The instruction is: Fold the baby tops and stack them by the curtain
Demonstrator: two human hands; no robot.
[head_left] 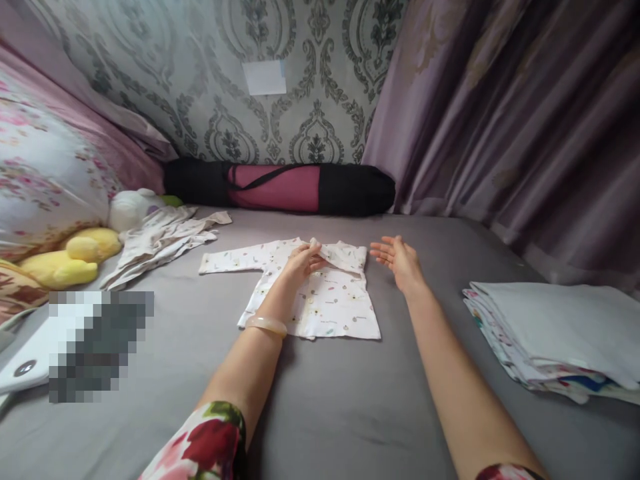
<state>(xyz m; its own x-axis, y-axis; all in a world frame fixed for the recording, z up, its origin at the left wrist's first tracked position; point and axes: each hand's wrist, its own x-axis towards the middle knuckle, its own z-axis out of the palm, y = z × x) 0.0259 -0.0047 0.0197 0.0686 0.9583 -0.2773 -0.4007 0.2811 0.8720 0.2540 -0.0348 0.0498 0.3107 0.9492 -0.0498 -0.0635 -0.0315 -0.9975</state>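
Note:
A small white baby shirt (333, 307) with a scattered little print lies spread on the grey bed sheet. One sleeve reaches out flat to the left, while the other is folded inward across the chest. My left hand (301, 261), with a pale bangle on its wrist, is closed on the folded sleeve near the collar; its fingertips are partly hidden. Just beyond the shirt's right edge, my right hand (399, 261) is raised with its fingers stretched out, holding nothing.
Folded cloths (560, 333) are stacked at the right. A crumpled light garment (160, 243), a yellow plush toy (70, 260) and a white plush toy (131, 210) lie left. A black and maroon bag (275, 187) rests along the wall. A white object (30, 360), partly blurred out, stands front left.

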